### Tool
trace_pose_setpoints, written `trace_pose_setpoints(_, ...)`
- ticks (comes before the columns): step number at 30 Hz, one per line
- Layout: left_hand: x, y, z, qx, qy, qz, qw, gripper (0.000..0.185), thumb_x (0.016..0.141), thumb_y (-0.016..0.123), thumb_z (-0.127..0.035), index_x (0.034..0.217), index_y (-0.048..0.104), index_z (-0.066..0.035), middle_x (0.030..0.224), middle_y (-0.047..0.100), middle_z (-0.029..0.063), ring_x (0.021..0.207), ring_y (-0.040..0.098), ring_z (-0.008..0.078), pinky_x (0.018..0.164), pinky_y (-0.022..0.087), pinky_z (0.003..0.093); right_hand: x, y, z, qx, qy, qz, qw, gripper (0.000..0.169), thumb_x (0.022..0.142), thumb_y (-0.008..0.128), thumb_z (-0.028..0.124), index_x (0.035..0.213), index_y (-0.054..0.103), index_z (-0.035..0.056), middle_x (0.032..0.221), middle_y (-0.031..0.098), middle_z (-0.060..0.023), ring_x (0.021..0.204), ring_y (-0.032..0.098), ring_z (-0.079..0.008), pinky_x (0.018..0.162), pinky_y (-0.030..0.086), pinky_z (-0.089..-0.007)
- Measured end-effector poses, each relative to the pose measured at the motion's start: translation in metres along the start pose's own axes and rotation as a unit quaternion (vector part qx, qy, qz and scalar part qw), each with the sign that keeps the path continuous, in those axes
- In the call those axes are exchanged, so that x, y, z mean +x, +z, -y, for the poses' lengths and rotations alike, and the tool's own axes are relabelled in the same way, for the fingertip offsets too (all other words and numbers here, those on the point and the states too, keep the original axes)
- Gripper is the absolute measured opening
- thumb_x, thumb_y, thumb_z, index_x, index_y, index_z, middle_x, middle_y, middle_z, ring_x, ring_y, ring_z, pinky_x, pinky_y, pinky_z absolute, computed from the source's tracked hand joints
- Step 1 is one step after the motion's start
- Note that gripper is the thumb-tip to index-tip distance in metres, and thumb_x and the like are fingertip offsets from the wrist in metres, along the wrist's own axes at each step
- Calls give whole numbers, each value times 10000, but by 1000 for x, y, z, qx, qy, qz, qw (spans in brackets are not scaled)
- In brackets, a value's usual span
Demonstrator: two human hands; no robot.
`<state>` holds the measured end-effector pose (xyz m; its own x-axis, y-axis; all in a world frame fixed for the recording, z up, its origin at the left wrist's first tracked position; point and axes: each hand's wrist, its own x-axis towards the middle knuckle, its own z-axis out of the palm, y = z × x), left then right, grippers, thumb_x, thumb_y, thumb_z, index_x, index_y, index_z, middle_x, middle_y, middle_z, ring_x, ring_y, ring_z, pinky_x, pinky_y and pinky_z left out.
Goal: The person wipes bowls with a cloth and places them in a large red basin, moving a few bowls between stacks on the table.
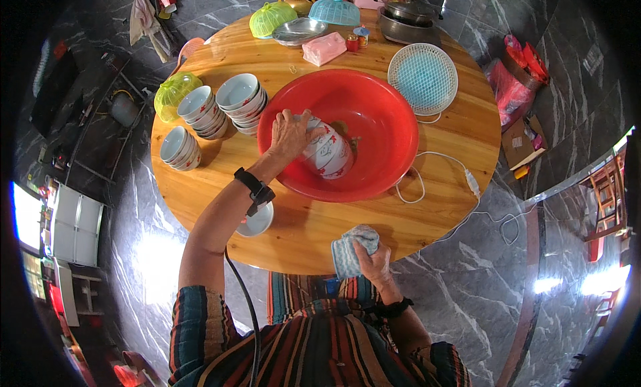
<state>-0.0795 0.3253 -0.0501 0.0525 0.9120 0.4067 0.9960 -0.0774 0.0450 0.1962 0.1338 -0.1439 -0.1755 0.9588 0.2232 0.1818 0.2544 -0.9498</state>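
Observation:
Inside a large red plastic basin [380, 117] lies a pile of white bowls [328, 149] with red flower patterns, tilted on its side. My left hand [290, 137] rests over the near-left end of this pile, fingers spread around a rim; whether it grips one bowl is hard to tell. In my right hand [375, 262] is a bunched blue-and-white cloth [353, 249], held at the table's front edge. A single white bowl [258, 222] stands below my left wrist, partly hidden by it. Left of the basin are stacks of bowls: a tall one [238, 94], a middle one [198, 109] and a shorter one [178, 149].
The round wooden table [300, 227] also bears a white-and-blue mesh basket [423, 79], a pink tissue pack [324, 48], a steel tray [299, 31], a lidded pot [408, 19] and mesh food covers [273, 19]. A white cable [450, 159] runs off the right edge.

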Motion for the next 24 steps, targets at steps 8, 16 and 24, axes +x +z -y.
trace_pose_setpoints(8, 0, -18, -6, -77, -67, 118, 988, 578, 852, 516, -555, 1214, 497, -104, 1084, 487, 307, 1015, 494, 468, 808, 461, 517, -2, -1, -12, 3, -14, 13, 1000, 252, 870, 634, 248, 1038, 644, 61, 838, 669, -108, 715, 643, -267, 567, 482, -421)
trace_pose_setpoints(16, -5, -20, -3, -64, -82, 125, 987, 677, 865, 479, -572, 1248, 447, -15, 1084, 517, 311, 1020, 520, 459, 801, 469, 522, -3, 4, -10, 33, -18, -20, 999, 256, 871, 630, 253, 1029, 640, 52, 805, 653, -80, 666, 600, -229, 562, 455, -414)
trace_pose_setpoints(24, -10, -11, -3, -71, -79, 92, 990, 697, 876, 460, -565, 1287, 406, -5, 1101, 512, 308, 1048, 508, 457, 820, 462, 523, -6, 0, -18, 3, 23, 26, 999, 228, 866, 637, 201, 1021, 643, 35, 821, 666, -85, 730, 611, -180, 625, 473, -368)
